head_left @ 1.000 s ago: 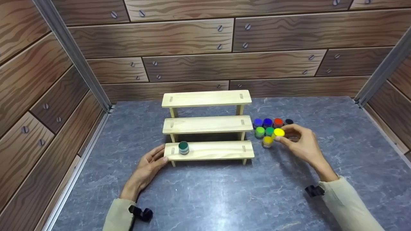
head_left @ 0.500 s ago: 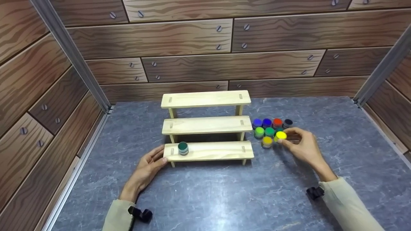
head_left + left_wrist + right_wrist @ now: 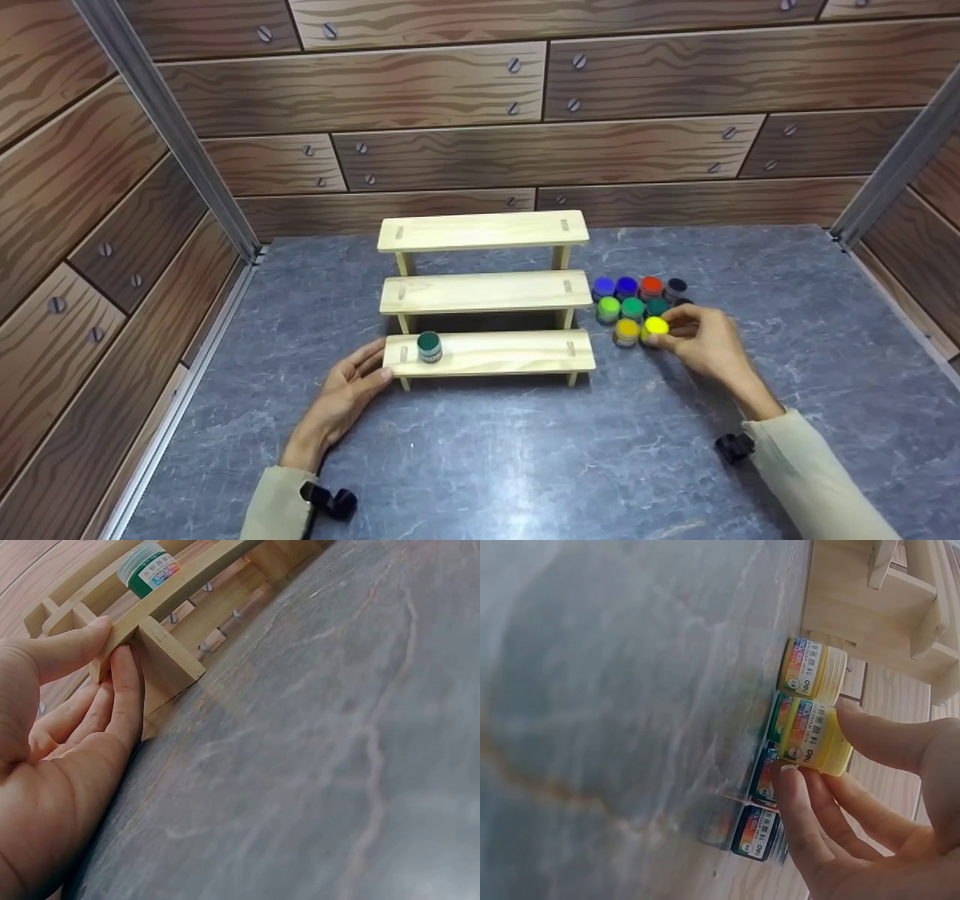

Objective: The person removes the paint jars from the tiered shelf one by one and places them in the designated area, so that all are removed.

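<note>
A three-step wooden display stand point(image 3: 502, 352) sits mid-table, a dark green paint jar point(image 3: 429, 346) upright on the left of its lowest step. My left hand point(image 3: 343, 391) pinches that step's left front corner; the left wrist view has the thumb point(image 3: 71, 652) on top and fingers underneath. Right of the stand, my right hand point(image 3: 709, 343) holds a yellow paint jar point(image 3: 655, 327) between thumb and fingertips. It is upright beside an ochre-yellow jar point(image 3: 626, 332), both labelled in the right wrist view. My right fingers partly cover a dark jar behind.
Behind the held jar are a light green jar point(image 3: 608, 309), a green jar point(image 3: 632, 308) and a dark teal jar point(image 3: 657, 306). The back row has violet, blue point(image 3: 626, 286), red point(image 3: 651, 286) and black jars. Wood-patterned walls point(image 3: 450, 157) enclose the grey marbled table point(image 3: 450, 465).
My right hand has brought the yellow jar toward the near side and slightly right, from over the green jars to beside the ochre one. The left hand keeps its place on the step.
</note>
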